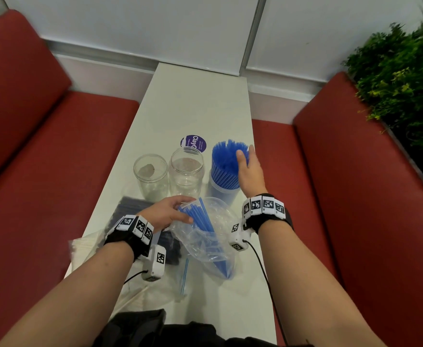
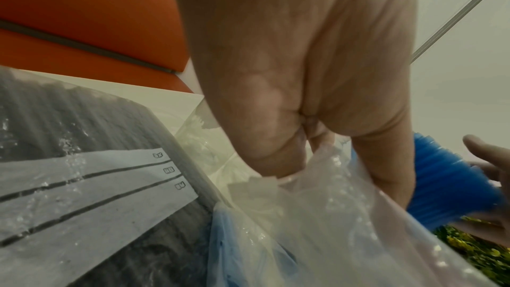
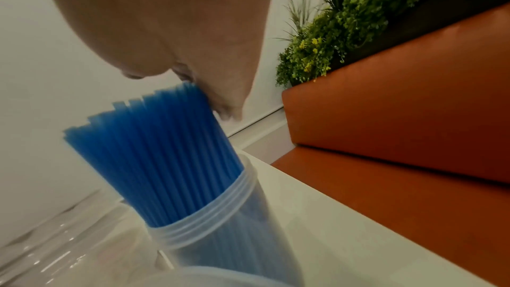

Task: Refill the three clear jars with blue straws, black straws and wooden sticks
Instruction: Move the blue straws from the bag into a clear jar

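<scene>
Resting with straight fingers against the tops of the blue straws packed upright in the right jar, right hand open, palm against the bundle's right side, gripping nothing. Seen from the right wrist: same straws fanning out above the jar's threaded rim, fingertips touching the upper ends. Pinching the mouth of a clear plastic bag between thumb and curled fingers, left hand closed on the bag's rim, at the table's near middle. Lying inside that bag, a small leftover bunch of blue straws, upper ends poking out just beside the left fingers, lower ends down in the bag's bottom corner. Standing empty in a row left of the filled jar: middle jar and left jar, both upright, close together, with the middle one just beside the filled one. Lying flat under and behind the left wrist, a bag of black straws, its white label strip showing in the left wrist view. Lying on the white table near the front edge: one loose blue straw and a pale packet, its contents too blurred to tell. Stuck to the table behind the jars, a purple round sticker. Flanking the table on both sides, red benches, with green plants at far right.
</scene>
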### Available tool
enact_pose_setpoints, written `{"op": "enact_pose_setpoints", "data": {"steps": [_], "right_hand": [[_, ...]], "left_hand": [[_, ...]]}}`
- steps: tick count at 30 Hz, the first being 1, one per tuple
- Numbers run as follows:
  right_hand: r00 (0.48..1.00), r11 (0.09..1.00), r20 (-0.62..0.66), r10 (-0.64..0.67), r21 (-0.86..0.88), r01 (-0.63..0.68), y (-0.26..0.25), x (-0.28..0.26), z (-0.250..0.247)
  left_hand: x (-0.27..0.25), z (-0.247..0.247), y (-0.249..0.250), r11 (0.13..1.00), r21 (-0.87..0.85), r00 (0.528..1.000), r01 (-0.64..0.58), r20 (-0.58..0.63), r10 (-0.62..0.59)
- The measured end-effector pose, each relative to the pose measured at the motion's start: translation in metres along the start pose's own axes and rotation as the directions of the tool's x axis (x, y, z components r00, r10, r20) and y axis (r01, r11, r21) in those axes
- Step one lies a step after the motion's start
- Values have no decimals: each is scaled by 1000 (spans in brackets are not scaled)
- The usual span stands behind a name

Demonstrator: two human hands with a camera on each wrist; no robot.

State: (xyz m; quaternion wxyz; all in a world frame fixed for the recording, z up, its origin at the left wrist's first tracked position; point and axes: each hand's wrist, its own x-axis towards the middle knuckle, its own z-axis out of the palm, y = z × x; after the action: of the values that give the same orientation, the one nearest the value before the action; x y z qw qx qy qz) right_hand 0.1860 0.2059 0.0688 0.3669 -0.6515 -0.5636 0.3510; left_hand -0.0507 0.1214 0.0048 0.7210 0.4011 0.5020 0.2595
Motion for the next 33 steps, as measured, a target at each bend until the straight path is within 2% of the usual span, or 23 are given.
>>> {"op": "enact_pose_setpoints", "data": {"steps": [2, 3, 5, 6, 7, 9, 11, 13, 15, 17, 20, 22, 26, 30, 33], "right_hand": [[983, 993, -152, -103, -77, 92, -8, -4, 0], [948, 980, -257, -186, -111, 163, -12, -8, 0], [825, 918, -401, -397, -172, 358, -20, -20, -1], [779, 880, -414, -471, -163, 445, -24, -27, 1], [775, 857, -380, -505, -111, 504, -26, -35, 4], [866, 882, -185, -464, 0, 472, -24, -52, 15], [942, 944, 128, -310, -79, 321, -12, -63, 28], [926, 944, 373, -60, -281, 174, 6, -70, 38], [868, 914, 474, 150, -402, 61, 22, -75, 45], [820, 914, 527, 223, -406, 13, 32, -80, 49], [766, 912, 594, 248, -411, 23, 39, -83, 54], [752, 918, 614, 240, -396, 29, 42, -86, 57], [812, 954, 555, 181, -300, -8, 50, -95, 63], [882, 963, 455, 119, -269, 9, 58, -104, 66], [888, 969, 443, 119, -248, -6, 62, -107, 65]], "left_hand": [[0, -2, -1, 1000, -4, 1000, -1, -1, 1], [0, -3, -2, 1000, 1, 1000, -4, -5, 4], [1, -5, -3, 1000, 25, 999, -13, -31, 14], [1, -5, -3, 999, 47, 999, -15, -48, 18], [0, -4, -3, 997, 79, 998, -19, -66, 24], [1, -4, -4, 987, 159, 992, -30, -118, 49], [0, -1, -3, 977, 209, 985, -49, -153, 82], [0, 0, -3, 973, 222, 983, -62, -157, 98], [-1, -1, -4, 982, 177, 988, -64, -128, 88], [-4, 0, -4, 988, 144, 993, -58, -93, 72], [-7, 5, -5, 992, 112, 997, -58, -34, 63], [-8, 7, -6, 994, 96, 998, -59, -10, 60], [-10, 10, -4, 995, 80, 998, -54, -16, 56], [-12, 14, -4, 998, 11, 998, -60, 3, 60], [-15, 18, -1, 998, 32, 998, -58, -32, 59]]}}
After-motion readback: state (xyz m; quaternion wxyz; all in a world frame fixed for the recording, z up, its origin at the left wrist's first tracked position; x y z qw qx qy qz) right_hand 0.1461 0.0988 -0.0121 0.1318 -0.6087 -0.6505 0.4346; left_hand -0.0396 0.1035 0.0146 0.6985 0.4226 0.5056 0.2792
